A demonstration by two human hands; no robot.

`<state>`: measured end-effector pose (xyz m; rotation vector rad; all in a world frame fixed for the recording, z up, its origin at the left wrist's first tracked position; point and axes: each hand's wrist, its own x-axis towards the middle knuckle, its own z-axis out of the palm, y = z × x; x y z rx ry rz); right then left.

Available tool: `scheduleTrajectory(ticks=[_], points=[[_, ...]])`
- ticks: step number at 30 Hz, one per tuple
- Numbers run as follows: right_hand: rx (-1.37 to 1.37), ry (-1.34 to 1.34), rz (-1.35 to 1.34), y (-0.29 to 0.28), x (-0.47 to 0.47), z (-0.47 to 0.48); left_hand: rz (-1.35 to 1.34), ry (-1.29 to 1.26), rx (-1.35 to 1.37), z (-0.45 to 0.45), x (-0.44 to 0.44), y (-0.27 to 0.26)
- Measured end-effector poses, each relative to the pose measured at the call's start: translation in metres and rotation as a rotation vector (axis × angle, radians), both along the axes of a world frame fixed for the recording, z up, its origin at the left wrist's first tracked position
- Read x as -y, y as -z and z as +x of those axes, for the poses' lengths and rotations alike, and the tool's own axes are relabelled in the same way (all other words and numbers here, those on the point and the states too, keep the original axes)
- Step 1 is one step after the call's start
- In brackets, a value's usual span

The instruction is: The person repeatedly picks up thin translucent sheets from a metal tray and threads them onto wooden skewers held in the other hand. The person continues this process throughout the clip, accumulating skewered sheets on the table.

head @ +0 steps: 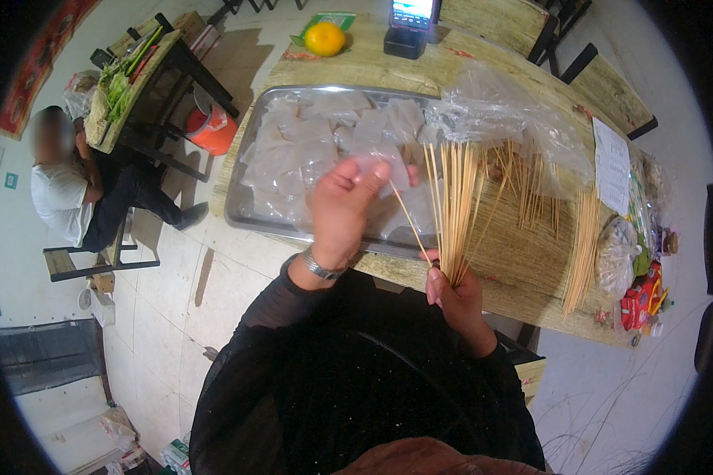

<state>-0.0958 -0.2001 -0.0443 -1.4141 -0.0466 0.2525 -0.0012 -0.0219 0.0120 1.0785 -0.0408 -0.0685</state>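
My left hand point(344, 208) pinches a translucent, whitish food sheet point(389, 163) above a metal tray point(232, 208) of similar folded sheets point(297, 154). My right hand point(460, 297) grips a bundle of bamboo skewers point(456, 202) by the lower ends, the shafts fanning upward. One skewer point(410, 219) slants apart from the bundle, its upper end at the sheet between my left fingers. Whether the tip has pierced the sheet cannot be told. Beside the bundle, a clear plastic bag point(511, 130) lies over the tray's corner and partly over more skewers point(535, 196) on the wooden table point(511, 261).
Another skewer pile point(582, 249) lies right, near a written paper sheet point(612, 166), a filled plastic bag point(617, 255) and a red packet point(641, 303). An orange fruit point(325, 39) and a phone on a stand point(405, 43) are at the far edge. A person point(65, 196) sits left.
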Motion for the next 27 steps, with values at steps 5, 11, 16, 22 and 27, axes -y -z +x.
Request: scheduleTrajectory(ticks=[5,11,16,22,27], points=[[0.001,0.014,0.008,-0.007,-0.002,0.002,-0.085,0.010,0.007,0.000,0.006,0.000],[-0.019,0.006,-0.015,-0.007,-0.001,0.002,-0.068,-0.040,0.053,0.009,0.000,-0.004],[-0.005,0.005,-0.027,-0.006,-0.001,0.002,-0.030,-0.045,0.051,0.004,0.004,0.002],[-0.038,0.004,-0.025,-0.005,0.000,0.002,-0.052,-0.021,0.043,-0.001,0.011,0.004],[-0.038,-0.008,-0.037,-0.005,0.002,0.002,-0.102,-0.080,0.048,0.013,0.004,-0.002]])
